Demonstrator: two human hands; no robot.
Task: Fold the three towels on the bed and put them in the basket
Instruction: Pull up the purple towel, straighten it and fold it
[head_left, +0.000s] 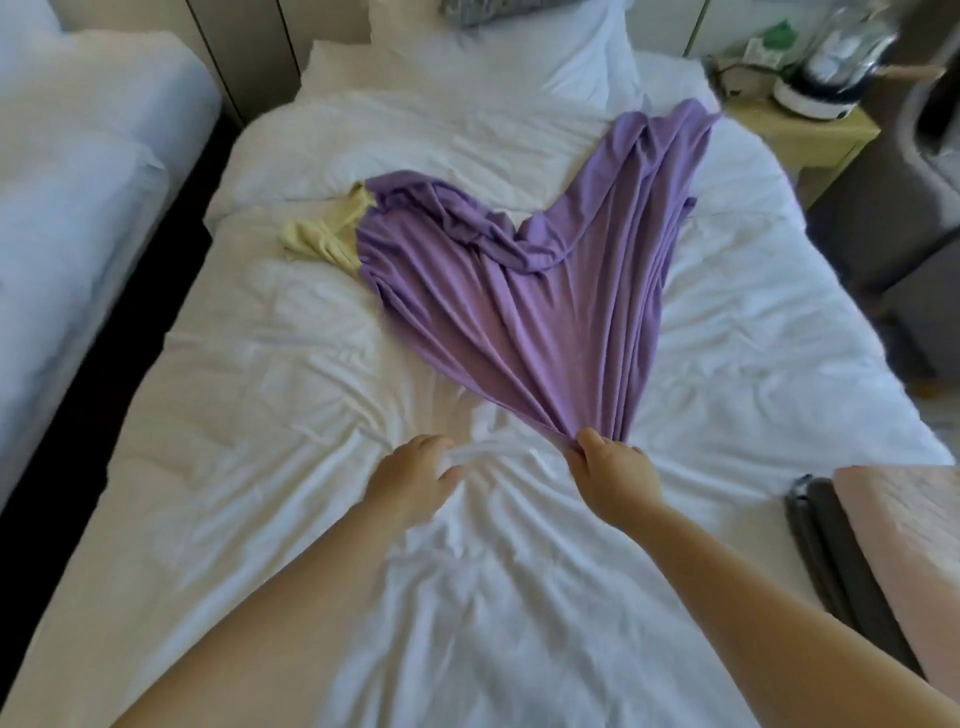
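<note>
A large purple towel lies bunched in long folds across the middle of the white bed. My right hand grips its gathered near end. A crumpled pale yellow towel lies at the purple towel's far left edge, partly under it. My left hand rests on the white sheet just left of the right hand, fingers curled into a fold of the sheet. A folded pink towel sits at the right edge on a dark basket.
White pillows lie at the head of the bed. A second bed stands to the left across a dark gap. A wooden nightstand with a kettle is at the far right.
</note>
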